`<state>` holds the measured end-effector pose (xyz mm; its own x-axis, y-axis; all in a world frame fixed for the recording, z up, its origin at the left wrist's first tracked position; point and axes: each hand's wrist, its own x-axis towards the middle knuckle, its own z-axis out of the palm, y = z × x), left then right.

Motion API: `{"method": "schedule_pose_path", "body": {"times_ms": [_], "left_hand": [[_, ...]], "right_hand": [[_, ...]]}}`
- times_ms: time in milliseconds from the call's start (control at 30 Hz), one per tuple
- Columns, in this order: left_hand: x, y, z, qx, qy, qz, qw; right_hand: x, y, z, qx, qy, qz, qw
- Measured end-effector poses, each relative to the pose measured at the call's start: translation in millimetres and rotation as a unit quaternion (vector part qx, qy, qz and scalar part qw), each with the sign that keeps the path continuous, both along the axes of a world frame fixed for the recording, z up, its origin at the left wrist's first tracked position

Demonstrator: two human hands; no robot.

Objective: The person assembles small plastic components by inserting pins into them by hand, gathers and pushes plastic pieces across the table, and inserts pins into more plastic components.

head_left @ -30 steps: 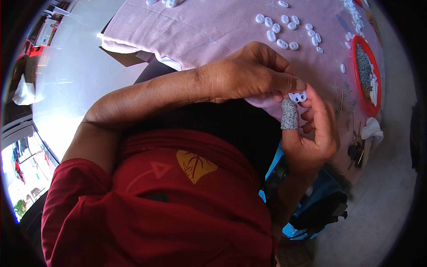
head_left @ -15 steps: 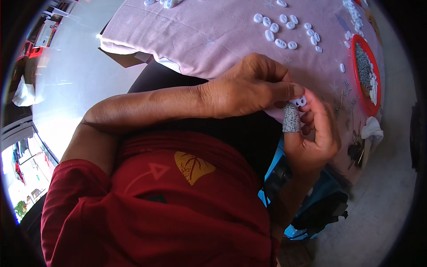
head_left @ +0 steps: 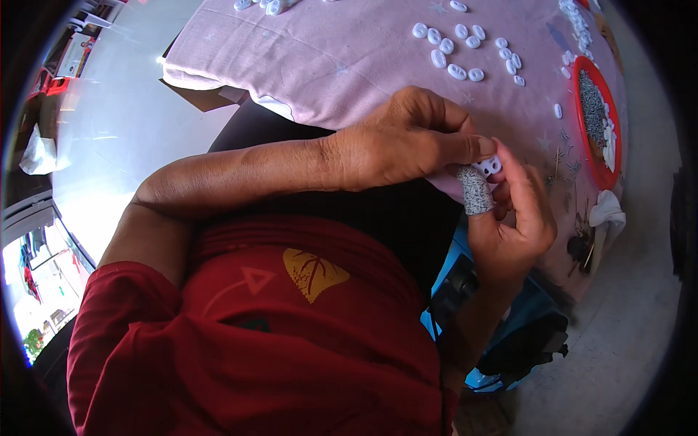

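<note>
- Your left hand (head_left: 407, 143), left of the red tray (head_left: 608, 181), pinches a white piece (head_left: 493, 166), fingers nearly closed.
- Your right hand (head_left: 525, 205), curled, grips that piece too; it seems unfinished.
- White pieces (head_left: 456, 72) left of the tray: done or waiting, unclear; grey bits (head_left: 592, 107) inside remain.

L arm (head_left: 240, 171): my elbow bent out wide, forearm across my front | L hand (head_left: 418, 143): back up, thumb + fingers in a pinch | R arm (head_left: 483, 305): forearm up on my R, partly shadowed | R hand (head_left: 523, 200): thumb (head_left: 477, 195) up, knit-covered, index (head_left: 514, 171) bent twd L thumb (head_left: 476, 147), other fingers curled
</note>
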<state>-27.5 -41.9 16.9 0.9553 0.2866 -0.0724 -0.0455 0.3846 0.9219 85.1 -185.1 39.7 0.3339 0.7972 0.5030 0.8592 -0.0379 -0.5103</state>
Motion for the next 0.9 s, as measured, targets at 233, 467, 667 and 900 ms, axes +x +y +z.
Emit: {"method": "schedule_pose_path", "body": {"times_ms": [233,467,667,900], "left_hand": [[0.6,7.9,-4.2,-0.004,0.033,-0.034,0.999],[1.3,-1.4,-8.4,-0.021,0.010,-0.006,1.000],[0.2,-2.8,-7.2,-0.021,0.011,-0.002,1.000],[-0.5,1.2,-3.8,-0.017,0.009,-0.030,0.999]], "right_hand": [[1.6,-0.7,-0.3,0.001,-0.004,0.017,1.000],[-0.5,-0.2,1.6,-0.028,-0.027,-0.003,0.999],[8.1,-1.5,0.3,-0.015,-0.065,0.032,0.997],[6.8,-3.5,2.9,-0.016,-0.050,0.039,0.998]]}}
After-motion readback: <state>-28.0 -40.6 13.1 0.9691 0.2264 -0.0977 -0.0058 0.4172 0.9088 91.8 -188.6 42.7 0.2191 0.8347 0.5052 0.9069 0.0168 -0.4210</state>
